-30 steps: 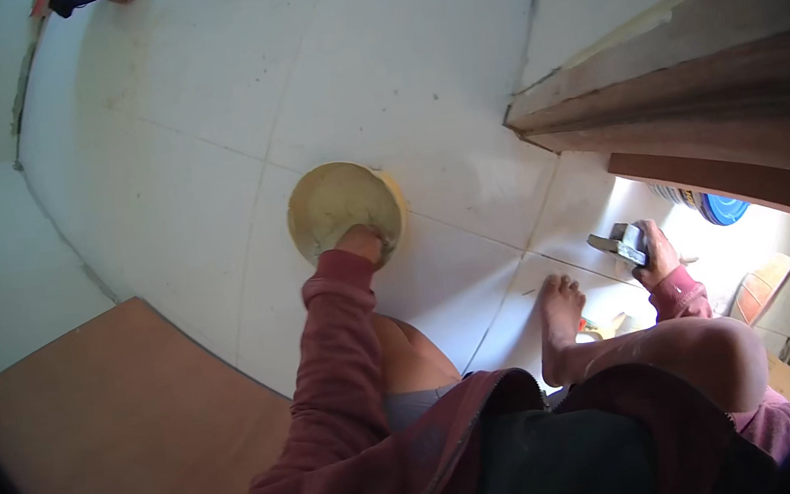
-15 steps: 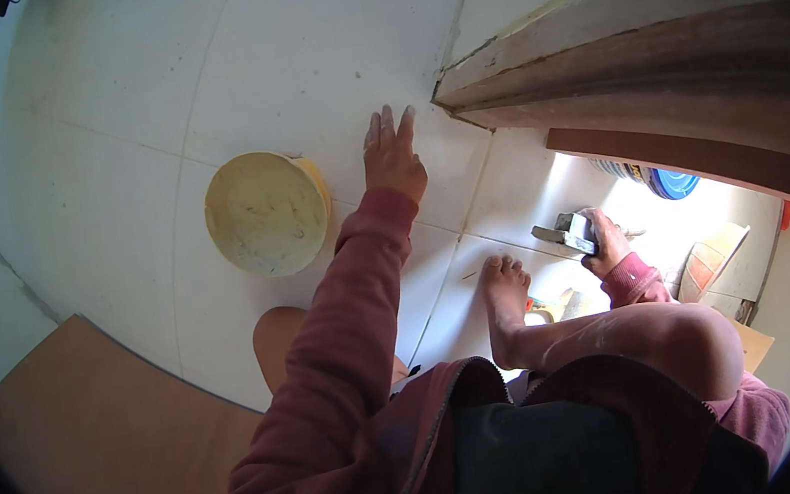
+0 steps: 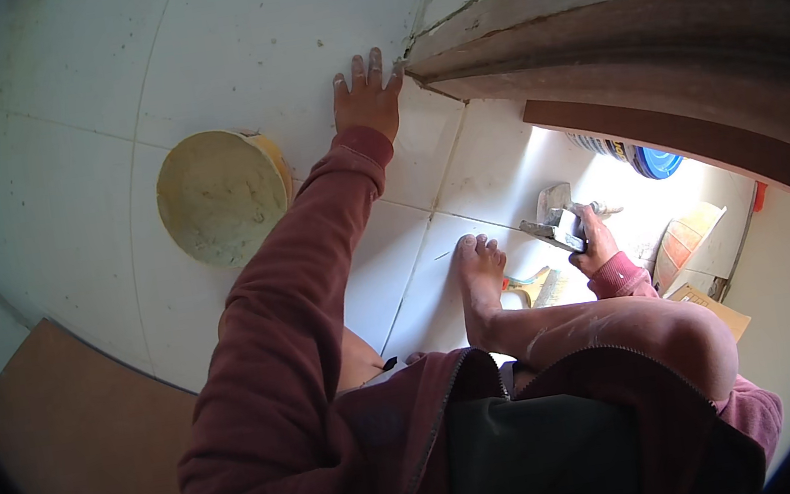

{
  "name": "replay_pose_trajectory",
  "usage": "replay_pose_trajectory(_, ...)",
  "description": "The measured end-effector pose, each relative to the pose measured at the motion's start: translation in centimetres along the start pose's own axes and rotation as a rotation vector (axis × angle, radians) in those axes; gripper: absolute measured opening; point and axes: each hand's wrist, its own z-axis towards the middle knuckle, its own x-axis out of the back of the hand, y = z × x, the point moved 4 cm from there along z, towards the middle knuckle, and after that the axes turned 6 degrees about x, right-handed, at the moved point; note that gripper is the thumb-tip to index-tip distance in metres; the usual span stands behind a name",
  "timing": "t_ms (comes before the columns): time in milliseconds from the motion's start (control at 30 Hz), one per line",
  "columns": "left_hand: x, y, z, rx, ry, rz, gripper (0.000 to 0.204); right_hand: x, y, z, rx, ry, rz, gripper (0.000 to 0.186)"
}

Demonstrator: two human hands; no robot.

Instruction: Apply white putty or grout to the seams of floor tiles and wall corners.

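The left hand lay flat, fingers spread, on the white floor tile, right of the yellow bucket. The right hand gripped a trowel.

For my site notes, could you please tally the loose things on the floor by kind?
Round containers: 2, a yellow bucket and a blue-lidded tub.
Trowels: 1, a metal trowel in the right hand.
Brushes: 1, a paintbrush beside the foot.
Total: 4.
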Motion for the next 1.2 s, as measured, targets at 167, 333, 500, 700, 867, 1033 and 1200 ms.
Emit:
replay_pose_trajectory(167,-2.0,-1.4,0.1,0.073,0.021,-0.311,0.053,0.1,-0.3,0.2,-0.002,-0.005,0.024,0.071)
replay_pose_trajectory(333,-1.1,0.3,-0.2,0.142,0.029,-0.173,0.068,-0.2,-0.3,0.3,-0.008,-0.016,-0.013,0.070)
replay_pose_trajectory(500,0.4,0.0,0.8,0.041,0.003,0.011,0.062,-0.1,-0.4,0.4,-0.015,-0.024,-0.028,0.069)
replay_pose_trajectory(700,1.0,-0.2,0.6,-0.030,-0.021,0.151,0.055,-0.4,-0.3,0.0,-0.039,-0.007,-0.042,0.068)
replay_pose_trajectory(867,0.2,-0.8,0.2,-0.056,0.094,0.060,0.053,0.0,-0.3,0.2,0.000,-0.016,-0.117,0.067)
replay_pose_trajectory(1033,1.2,0.0,1.1,-0.074,-0.031,0.195,0.051,-0.7,0.4,0.1,-0.058,-0.051,-0.066,0.072)
replay_pose_trajectory(1200,0.3,-0.6,1.1,-0.061,0.068,0.022,0.046,-0.5,-0.3,0.6,0.013,-0.030,-0.074,0.069)
